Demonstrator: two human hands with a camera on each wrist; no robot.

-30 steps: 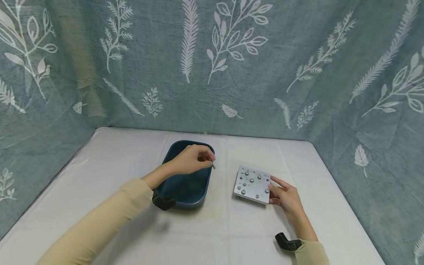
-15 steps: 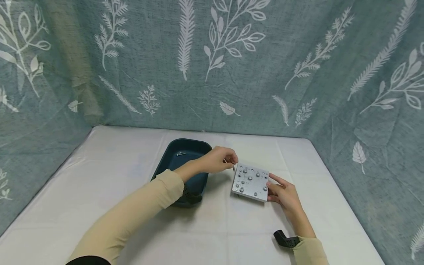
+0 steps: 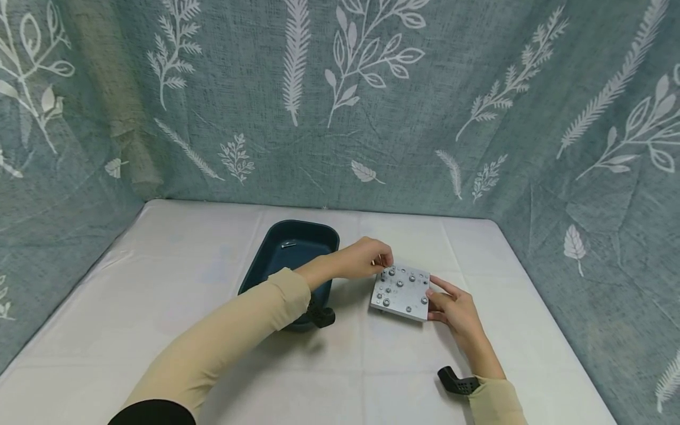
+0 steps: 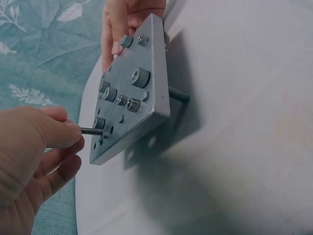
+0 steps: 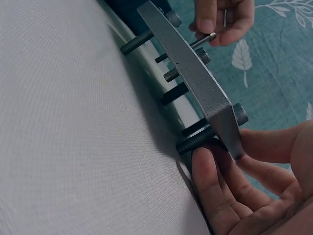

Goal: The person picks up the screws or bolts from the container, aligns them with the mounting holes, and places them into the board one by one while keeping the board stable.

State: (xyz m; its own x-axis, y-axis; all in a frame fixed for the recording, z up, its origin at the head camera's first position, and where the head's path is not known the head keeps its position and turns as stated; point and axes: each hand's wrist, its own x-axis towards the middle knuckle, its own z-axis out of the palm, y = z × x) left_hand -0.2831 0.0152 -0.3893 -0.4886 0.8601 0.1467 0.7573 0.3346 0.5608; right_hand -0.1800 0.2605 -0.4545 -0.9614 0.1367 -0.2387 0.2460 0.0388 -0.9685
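Observation:
A grey metal plate [image 3: 397, 300] is tilted above the white cloth, with several socket-head screws [image 4: 141, 77] through it. Their threaded ends [image 5: 175, 93] stick out underneath. My right hand [image 3: 458, 313] grips the plate by its right edge, thumb on top and fingers below. At the plate's far left corner, my left hand [image 3: 366, 258] pinches a thin screw [image 4: 91, 131] between thumb and finger. The screw's tip is right by a hole in the top face; whether it has entered cannot be told. Another thin metal piece [image 5: 225, 17] shows between the left fingers in the right wrist view.
A dark blue tray [image 3: 300, 222] stands left of the plate, partly under the left forearm. One loose screw [image 3: 288, 244] lies in it. White cloth [image 3: 404, 360] covers the table, and a patterned green curtain [image 3: 329, 147] hangs behind.
My left hand has moved right from over the tray to the plate's far left corner, carrying the thin screw. The right hand still holds the plate in about the same place.

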